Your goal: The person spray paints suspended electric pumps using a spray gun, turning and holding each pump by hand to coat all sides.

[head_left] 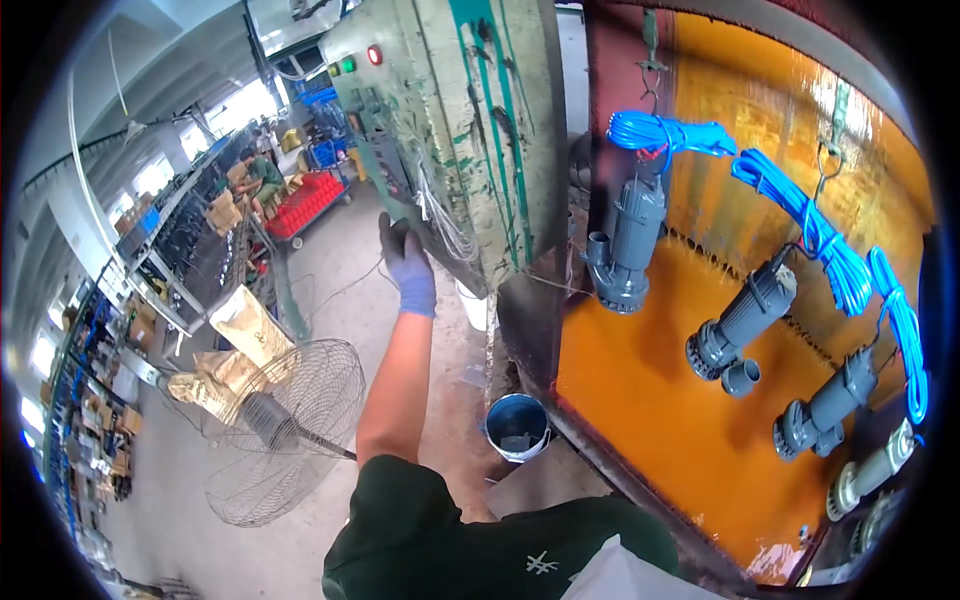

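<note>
My left arm reaches up through the middle of the view in a dark green sleeve. At its end my left hand (406,258), in a blue-purple glove with darkened fingertips, is at the side of a paint-streaked control cabinet (440,120). Its fingers point up toward the panel and hold nothing that I can see; whether they touch it I cannot tell. On the panel are a red light (374,55) and a green light (348,65). My right hand is out of view. To the right, grey submersible pumps (636,235) hang from hooks with coiled blue cables (670,134).
The pumps hang in an orange-stained booth (640,400). Beside its edge stands a dark paint bucket (517,425). A wire-caged fan (285,430) stands left of my arm, near paper sacks (250,325). Farther off are a red cart (305,205) and a seated person (264,180).
</note>
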